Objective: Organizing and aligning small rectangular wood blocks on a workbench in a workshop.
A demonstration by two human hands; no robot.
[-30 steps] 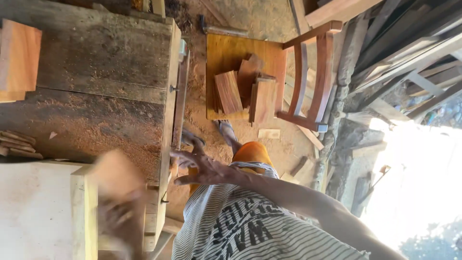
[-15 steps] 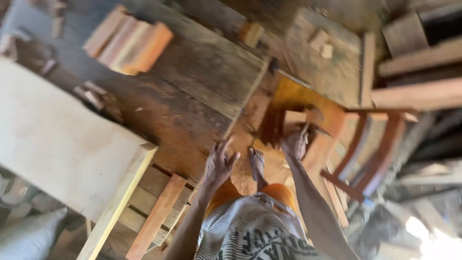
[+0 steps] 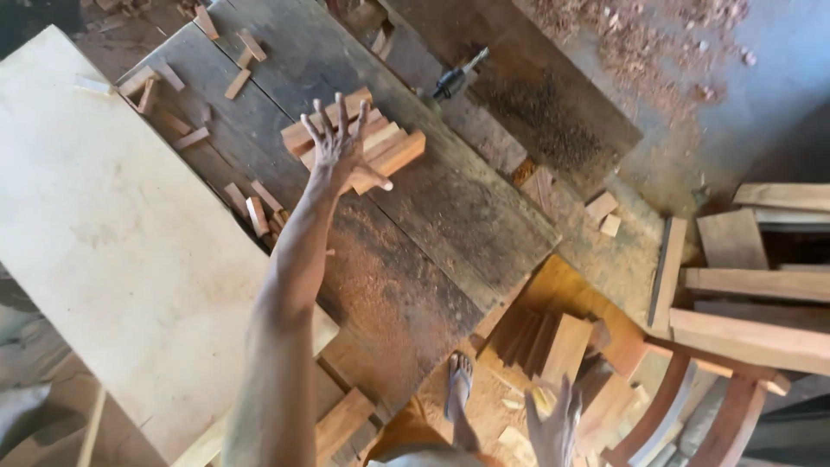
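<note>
Sawdust is coating a dark plank workbench [image 3: 450, 225] as the person's left hand [image 3: 339, 149], down by the bench edge half a second ago, is now reaching far across it, fingers spread wide, palm touching a stack of reddish wood blocks [image 3: 389, 147]. Near the bottom edge, the right hand [image 3: 553, 424] is hanging open and empty above more blocks [image 3: 553, 342] on an orange chair seat [image 3: 562, 290].

Sunlit woodworking yard, seen from above

A dark, weathered plank workbench [image 3: 450, 207] dusted with sawdust carries a pale flat board [image 3: 112, 233] along its left edge; beyond its far edge, reddish wood shavings [image 3: 640, 35] scatter over the grey concrete floor [image 3: 761, 95].
</note>
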